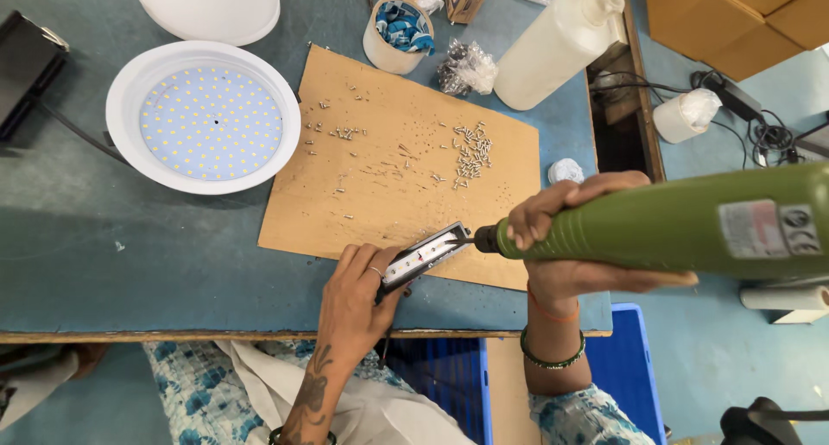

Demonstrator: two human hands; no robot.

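Observation:
My left hand (354,294) grips a small oblong driver box (425,253) with a black casing and a white face, held against the near edge of a brown board (389,186). My right hand (566,238) is wrapped around a green electric screwdriver (665,222). Its dark tip touches the right end of the box. Small silver screws (472,151) lie scattered and heaped on the board.
A round white LED panel light (204,117) lies at the left, a white cover (207,6) behind it. A cup of blue parts (399,32), a white bottle (557,48), cables (760,134) and a blue crate (449,380) surround the board.

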